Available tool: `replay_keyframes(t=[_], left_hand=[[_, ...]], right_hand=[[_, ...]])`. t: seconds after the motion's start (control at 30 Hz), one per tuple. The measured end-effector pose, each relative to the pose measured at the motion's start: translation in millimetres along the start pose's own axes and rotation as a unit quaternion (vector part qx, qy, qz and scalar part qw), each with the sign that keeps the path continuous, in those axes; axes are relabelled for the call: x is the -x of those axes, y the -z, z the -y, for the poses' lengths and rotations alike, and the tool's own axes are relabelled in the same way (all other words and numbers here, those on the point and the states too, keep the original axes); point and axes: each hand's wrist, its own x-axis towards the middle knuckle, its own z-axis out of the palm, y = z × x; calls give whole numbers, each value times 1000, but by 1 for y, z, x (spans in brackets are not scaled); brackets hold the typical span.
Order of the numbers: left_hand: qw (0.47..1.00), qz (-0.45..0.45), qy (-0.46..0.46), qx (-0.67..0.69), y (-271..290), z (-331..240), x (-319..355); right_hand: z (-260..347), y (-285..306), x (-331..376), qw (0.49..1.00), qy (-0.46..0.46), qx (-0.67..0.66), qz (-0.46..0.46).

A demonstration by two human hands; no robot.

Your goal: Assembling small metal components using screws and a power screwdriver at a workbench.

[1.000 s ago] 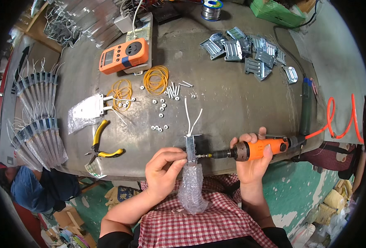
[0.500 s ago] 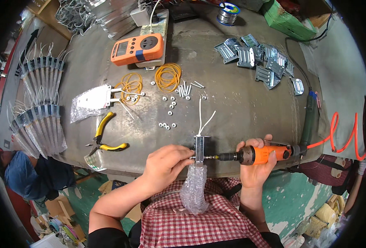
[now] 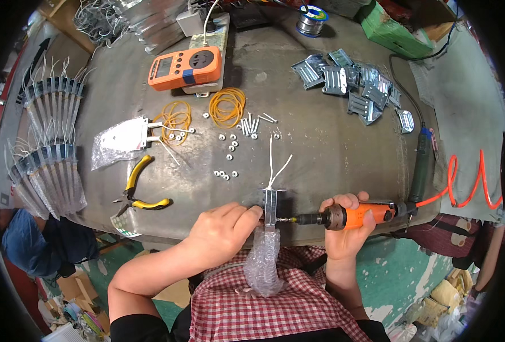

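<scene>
A metal-clamped part (image 3: 270, 208) with two white wires (image 3: 272, 162) stands upright at the table's near edge, its lower end wrapped in bubble wrap (image 3: 262, 262) that hangs toward my apron. Against its left side, the fingers of my left hand (image 3: 221, 232) are pinched together; whatever lies between them is hidden. My right hand (image 3: 346, 235) grips an orange air screwdriver (image 3: 369, 215) held level, its bit meeting the part's right side. Beyond the part lie several screws (image 3: 248, 126) and small white-looking nuts (image 3: 230, 157).
Yellow-handled pliers (image 3: 133, 188), a bubble-wrapped white part (image 3: 124, 137), rubber bands (image 3: 227, 107) and an orange meter (image 3: 185, 68) lie left. Metal plates (image 3: 366, 94) are piled far right, near a soldering iron (image 3: 421, 165). Wrapped parts (image 3: 53, 171) line the left edge. A red coiled hose (image 3: 453, 182) trails right.
The whole view has shifted slightly left. The screwdriver's bit sits closer against the part, and my left fingers have drawn slightly tighter at its left side.
</scene>
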Motion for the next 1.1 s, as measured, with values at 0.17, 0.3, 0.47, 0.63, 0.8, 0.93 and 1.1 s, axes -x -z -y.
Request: replay_keyframes(t=[0.17,0.3,0.47,0.63,0.8,0.93,1.1], left_hand=[[999,35,6,-1,5,2,0],[989,144,44,-1,21,5,-9],[988,21,146,-37,51,35,8],[931,18,302,-202,86,67,66],[922,-161,310,-166,71,60,68],[892,-294,291,183,59,20,30],[877,-220,158,396,16,3,-15]], right_hand=[[1,-7,1,1000,4,3,12],[0,-8,1,1000,-3,-8,22],[-2,0,-3,1000,1,-8,7],[-1,-6,-2,999,-14,-33,22],[-2,-6,-3,999,-10,-33,27],[-1,0,-4,1000,-4,-12,17],[4,-6,-12,999,-5,19,27]])
